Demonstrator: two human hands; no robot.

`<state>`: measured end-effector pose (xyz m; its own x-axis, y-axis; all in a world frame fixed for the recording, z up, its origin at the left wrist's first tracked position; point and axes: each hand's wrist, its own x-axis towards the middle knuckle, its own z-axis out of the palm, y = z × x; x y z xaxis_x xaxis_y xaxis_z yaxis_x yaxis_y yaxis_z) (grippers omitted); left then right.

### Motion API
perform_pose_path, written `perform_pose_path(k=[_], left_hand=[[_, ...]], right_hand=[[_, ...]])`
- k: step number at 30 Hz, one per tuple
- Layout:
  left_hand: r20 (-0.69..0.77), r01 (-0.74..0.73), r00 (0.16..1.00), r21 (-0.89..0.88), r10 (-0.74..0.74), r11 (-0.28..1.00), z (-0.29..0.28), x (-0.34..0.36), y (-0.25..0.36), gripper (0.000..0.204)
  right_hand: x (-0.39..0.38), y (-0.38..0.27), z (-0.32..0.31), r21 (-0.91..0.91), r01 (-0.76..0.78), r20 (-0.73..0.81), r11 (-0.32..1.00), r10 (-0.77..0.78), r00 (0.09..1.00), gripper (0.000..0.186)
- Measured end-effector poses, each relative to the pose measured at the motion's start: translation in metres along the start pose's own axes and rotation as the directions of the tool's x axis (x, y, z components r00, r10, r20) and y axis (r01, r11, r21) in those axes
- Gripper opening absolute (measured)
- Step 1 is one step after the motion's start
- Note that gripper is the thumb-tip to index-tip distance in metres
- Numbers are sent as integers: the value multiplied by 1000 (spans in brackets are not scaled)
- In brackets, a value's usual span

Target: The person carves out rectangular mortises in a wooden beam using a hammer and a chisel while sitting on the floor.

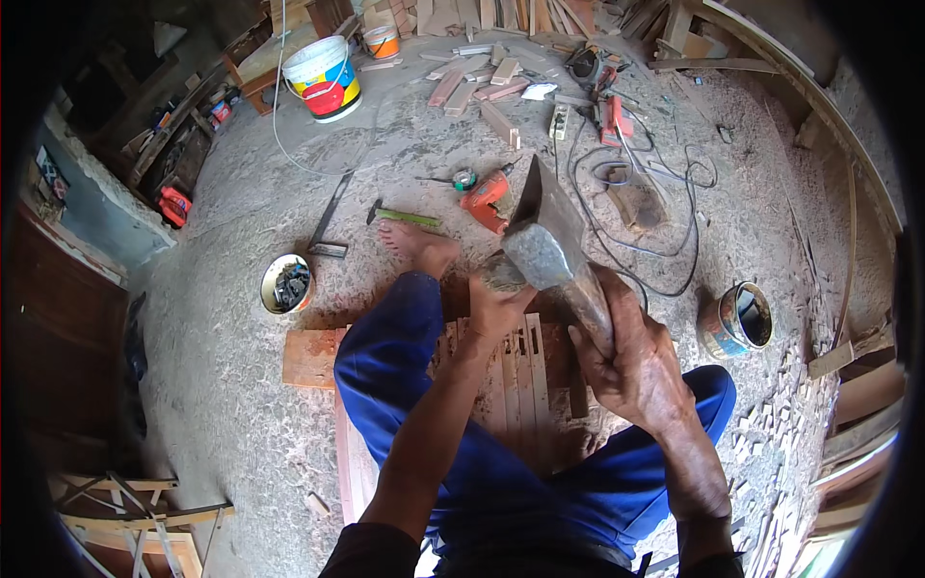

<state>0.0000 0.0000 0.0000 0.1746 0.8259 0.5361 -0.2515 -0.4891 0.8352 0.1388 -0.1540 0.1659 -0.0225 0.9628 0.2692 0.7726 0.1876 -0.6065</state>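
Note:
My right hand (631, 371) is wrapped round the wooden handle of a hatchet (545, 252), raised with its broad steel head pointing away and its blunt square poll facing up. Just left of it, my left hand (496, 306) is closed round a tool handle with a worn, round, grey-brown end (502, 274); the rest of that tool is hidden behind the hand and hatchet. Below both hands, several wooden strips with cut slots (525, 385) lie side by side between my legs. A reddish wooden beam (310, 358) runs crosswise under them.
Beyond my bare foot lie a green-handled hammer (407, 218), a metal square (330, 217) and an orange drill (485, 200). Small buckets stand left (288, 284) and right (737, 319). Cables (689, 260), a red power tool (615, 120), wood offcuts (472, 87) and a large bucket (323, 82) are farther off.

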Motion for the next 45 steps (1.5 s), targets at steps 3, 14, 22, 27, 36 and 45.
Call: perform_pose_path(k=[3, 14, 22, 27, 36, 45], left_hand=[[-33, 27, 999, 75, -24, 997, -6, 0, -3, 28], [-19, -28, 999, 280, 35, 959, -11, 2, -31, 35], [-80, 189, 979, 4, -188, 982, -10, 11, -26, 23], [-61, 118, 991, -56, -121, 991, 3, 0, -12, 25], [-106, 158, 985, 199, -139, 967, -6, 17, -82, 25], [-16, 176, 984, 13, -176, 984, 3, 0, -34, 16]], right_hand=[[9, -10, -2, -92, 35, 26, 995, -33, 999, 67], [15, 21, 21, -278, 56, 319, 959, 37, 947, 87], [49, -44, -27, 40, 207, -217, 978, -194, 957, 75], [39, 13, 21, -531, 163, 360, 831, 47, 932, 67], [30, -11, -5, -68, 85, 191, 994, -71, 979, 69], [53, -10, -4, -257, 121, 30, 959, -118, 993, 58]])
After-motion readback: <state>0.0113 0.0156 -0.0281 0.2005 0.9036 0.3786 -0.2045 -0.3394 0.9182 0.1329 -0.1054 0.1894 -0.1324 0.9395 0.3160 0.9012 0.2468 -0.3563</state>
